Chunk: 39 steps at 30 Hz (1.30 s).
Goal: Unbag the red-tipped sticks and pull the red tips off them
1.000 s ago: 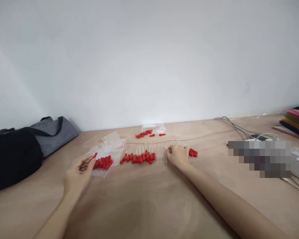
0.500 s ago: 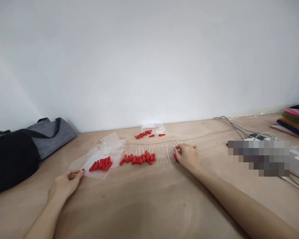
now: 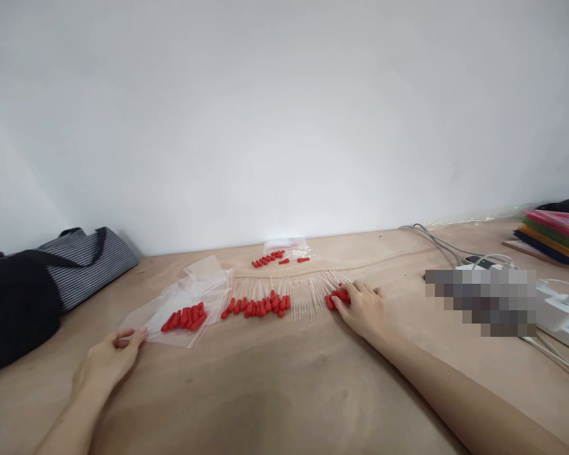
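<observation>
Thin clear droppers with red rubber bulbs (image 3: pixel 260 306) lie side by side in a row on the wooden table. Several bare clear tubes (image 3: pixel 304 297) continue that row to the right. At its right end, my right hand (image 3: pixel 363 309) is closed over a few red bulbs (image 3: pixel 332 302), which show between thumb and fingers. My left hand (image 3: pixel 111 357) has thumb and forefinger pinched at the near left edge of a clear zip bag (image 3: pixel 208 272); what they hold is too small to make out. A pile of loose red bulbs (image 3: pixel 184 317) lies on the bag.
At the back, more red bulbs (image 3: pixel 268 259) lie before another clear bag (image 3: pixel 284 243). A black and striped bag (image 3: pixel 99 265) stands on the left. Cables (image 3: pixel 436 237), a white power strip (image 3: pixel 562 304) and a stack of coloured folders (image 3: pixel 554 237) occupy the right.
My right hand has shifted slightly right and opened up, showing more red bulbs beneath it. My left hand has drawn a little left; the red spot at its fingertips no longer shows clearly.
</observation>
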Tool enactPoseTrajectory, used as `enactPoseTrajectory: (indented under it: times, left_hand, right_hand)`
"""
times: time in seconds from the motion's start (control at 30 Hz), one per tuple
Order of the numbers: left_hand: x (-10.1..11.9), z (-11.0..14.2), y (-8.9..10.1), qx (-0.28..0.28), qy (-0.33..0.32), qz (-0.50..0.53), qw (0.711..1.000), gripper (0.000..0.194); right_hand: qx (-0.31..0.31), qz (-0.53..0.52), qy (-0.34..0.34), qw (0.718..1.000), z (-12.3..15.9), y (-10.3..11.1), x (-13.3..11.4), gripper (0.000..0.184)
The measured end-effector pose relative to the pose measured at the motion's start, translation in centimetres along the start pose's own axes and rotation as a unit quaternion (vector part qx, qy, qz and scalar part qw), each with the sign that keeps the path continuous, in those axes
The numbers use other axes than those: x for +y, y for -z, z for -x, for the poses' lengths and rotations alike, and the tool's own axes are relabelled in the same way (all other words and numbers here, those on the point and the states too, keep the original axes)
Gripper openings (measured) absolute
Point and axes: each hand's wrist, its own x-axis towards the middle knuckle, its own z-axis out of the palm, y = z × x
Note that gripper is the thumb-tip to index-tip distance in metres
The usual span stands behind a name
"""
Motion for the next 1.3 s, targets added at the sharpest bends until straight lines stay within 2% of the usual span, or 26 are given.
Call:
enactPoseTrajectory:
  times: [0.07, 0.13, 0.2, 0.27, 0.37, 0.43, 0.5, 0.53, 0.57, 0.63, 0.73, 0.8, 0.9, 1.0, 1.1, 1.2, 1.3]
  left_hand:
    - [0.4, 0.3, 0.2, -0.051, 0.034, -0.043, 0.997, 0.025]
    - [1.0, 0.9, 0.6, -0.060, 0.035, -0.056, 0.996, 0.032]
    - [1.9, 1.7, 0.8, -0.032, 0.010, -0.053, 0.998, 0.034]
    - [2.9, 2.9, 0.6, 0.021, -0.029, -0.026, 0.999, 0.032]
    - [5.1, 5.8, -0.8, 0.064, -0.101, 0.093, 0.988, 0.028]
    - [6.9, 8.5, -2.3, -0.013, -0.175, 0.192, 0.966, 0.026]
    - [8.7, 11.4, -3.9, -0.140, -0.268, 0.230, 0.925, 0.023]
    - [9.6, 12.7, -4.7, -0.210, -0.299, 0.235, 0.901, 0.022]
    - [10.5, 13.8, -5.4, -0.258, -0.316, 0.245, 0.879, 0.024]
    - [12.2, 15.3, -6.8, -0.308, -0.313, 0.272, 0.856, 0.027]
    - [14.4, 16.3, -8.6, -0.359, -0.279, 0.333, 0.826, 0.034]
    - [15.6, 16.4, -9.5, -0.386, -0.255, 0.388, 0.797, 0.035]
    - [16.5, 16.6, -10.3, -0.397, -0.215, 0.459, 0.765, 0.031]
    - [16.0, 16.5, -10.0, -0.377, -0.171, 0.486, 0.769, 0.029]
    - [14.6, 15.9, -9.2, -0.362, -0.160, 0.456, 0.797, 0.028]
    - [13.0, 15.1, -8.4, -0.349, -0.238, 0.359, 0.832, 0.023]
    - [12.2, 14.9, -7.6, -0.305, -0.333, 0.265, 0.852, 0.018]
  right_hand:
    - [-0.010, 0.019, -0.014, 1.000, 0.0, 0.0, 0.2, 0.027]
    - [-0.020, 0.033, -0.022, 0.999, 0.0, -0.1, 0.4, 0.028]
    - [-0.028, 0.040, -0.020, 0.999, 0.0, -0.1, 0.5, 0.027]
    - [-0.032, 0.041, -0.008, 0.999, -0.1, -0.1, 0.5, 0.026]
    - [-0.018, 0.025, 0.002, 1.000, -0.3, 0.0, 0.4, 0.027]
    - [0.012, -0.008, -0.015, 1.000, -0.3, 0.2, 0.1, 0.027]
    - [0.042, -0.070, -0.035, 0.996, -0.1, 0.5, -0.6, 0.027]
    - [0.050, -0.109, -0.041, 0.992, 0.1, 0.6, -1.2, 0.027]
    - [0.051, -0.150, -0.046, 0.986, 0.4, 0.8, -1.8, 0.028]
    - [0.037, -0.223, -0.057, 0.972, 1.2, 0.9, -3.2, 0.032]
    - [-0.007, -0.294, -0.069, 0.953, 2.4, 0.9, -5.2, 0.035]
    - [-0.036, -0.314, -0.065, 0.947, 3.0, 1.0, -6.2, 0.032]
    - [-0.061, -0.308, -0.030, 0.949, 3.5, 1.2, -6.8, 0.028]
    - [-0.040, -0.278, 0.029, 0.959, 3.6, 1.4, -6.5, 0.024]
    - [0.048, -0.246, 0.103, 0.963, 3.4, 1.6, -5.7, 0.019]
    - [0.157, -0.198, 0.209, 0.945, 3.1, 1.8, -5.0, 0.012]
    - [0.209, -0.136, 0.321, 0.914, 2.8, 1.8, -4.6, 0.025]
